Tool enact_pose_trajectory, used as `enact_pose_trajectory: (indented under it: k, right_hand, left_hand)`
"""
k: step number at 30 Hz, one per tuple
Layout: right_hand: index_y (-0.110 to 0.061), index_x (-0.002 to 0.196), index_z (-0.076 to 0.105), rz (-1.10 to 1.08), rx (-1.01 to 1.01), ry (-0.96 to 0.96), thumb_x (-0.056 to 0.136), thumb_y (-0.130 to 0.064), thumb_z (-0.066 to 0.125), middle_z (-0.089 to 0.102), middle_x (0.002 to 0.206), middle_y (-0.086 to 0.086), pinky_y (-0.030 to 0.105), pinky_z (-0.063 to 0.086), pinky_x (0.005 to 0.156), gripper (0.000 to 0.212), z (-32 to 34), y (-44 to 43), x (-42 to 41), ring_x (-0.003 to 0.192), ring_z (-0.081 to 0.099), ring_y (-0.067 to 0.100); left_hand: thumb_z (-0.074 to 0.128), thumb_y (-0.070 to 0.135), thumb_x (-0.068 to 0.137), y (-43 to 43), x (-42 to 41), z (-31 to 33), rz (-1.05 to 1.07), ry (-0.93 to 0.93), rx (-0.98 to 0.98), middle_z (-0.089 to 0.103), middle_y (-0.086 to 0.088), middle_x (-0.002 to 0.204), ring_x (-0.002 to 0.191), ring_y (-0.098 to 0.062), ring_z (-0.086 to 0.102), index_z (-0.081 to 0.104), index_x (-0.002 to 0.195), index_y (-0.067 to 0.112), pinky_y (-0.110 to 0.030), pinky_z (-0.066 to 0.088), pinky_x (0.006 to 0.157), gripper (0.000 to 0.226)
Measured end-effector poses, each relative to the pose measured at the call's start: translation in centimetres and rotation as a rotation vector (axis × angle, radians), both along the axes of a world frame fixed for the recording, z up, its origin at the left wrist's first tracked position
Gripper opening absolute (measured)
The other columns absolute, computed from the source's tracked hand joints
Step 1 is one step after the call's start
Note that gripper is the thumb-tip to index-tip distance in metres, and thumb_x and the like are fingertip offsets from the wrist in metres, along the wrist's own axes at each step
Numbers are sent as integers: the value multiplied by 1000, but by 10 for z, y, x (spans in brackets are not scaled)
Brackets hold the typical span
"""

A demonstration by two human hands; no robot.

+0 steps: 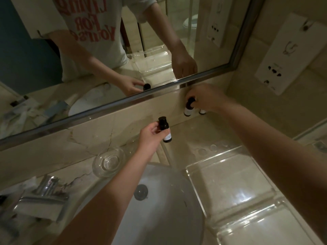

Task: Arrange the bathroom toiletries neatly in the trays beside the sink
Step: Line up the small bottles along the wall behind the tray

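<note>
Three small dark bottles with white labels, none yet in the clear acrylic compartment tray (230, 175) at lower right. Bottle one (165, 130), frame centre, is pinched by the left hand (150, 138) above the white sink basin (168, 214). Bottle two (188, 106) stands by the wall, upper right of centre, its cap grasped by the right hand (207, 99). Bottle three (202, 111) is just beside it, mostly hidden.

Risks: the fingertip pinch slips and bottle one drops into the basin; lifting bottle two topples bottle three.

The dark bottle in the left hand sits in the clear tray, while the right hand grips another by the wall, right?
No: in the head view the left hand holds the dark bottle up, outside the clear tray. The rest is right.
</note>
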State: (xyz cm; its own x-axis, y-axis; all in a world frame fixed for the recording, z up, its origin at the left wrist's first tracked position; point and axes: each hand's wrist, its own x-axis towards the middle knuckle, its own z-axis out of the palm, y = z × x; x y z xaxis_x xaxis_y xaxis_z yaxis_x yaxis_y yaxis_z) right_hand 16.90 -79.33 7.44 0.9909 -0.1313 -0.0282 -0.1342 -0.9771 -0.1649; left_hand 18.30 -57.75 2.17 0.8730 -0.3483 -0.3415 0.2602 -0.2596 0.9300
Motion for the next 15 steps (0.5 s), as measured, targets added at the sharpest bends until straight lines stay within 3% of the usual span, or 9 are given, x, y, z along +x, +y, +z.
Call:
enact_pose_trajectory:
  k: [3,15]
  right_hand:
    - [-24,108,68,24,-54,9,82,-18,63,67,108,2,32,50,76,26,-2,-6,7,98,62,22]
    - [-26,111,67,-3,-78,38,87,-18,60,67,111,2,32,51,81,26,-19,-14,2,98,62,22]
  left_hand:
    - [69,3,80,0,5,-3,-11,-11,17,60,-12,127,117,-22,57,53,127,4,-35,43,103,49]
    - [65,-1,81,-6,4,-6,-32,-15,-2,64,-13,119,102,-18,60,58,118,2,-25,44,89,37]
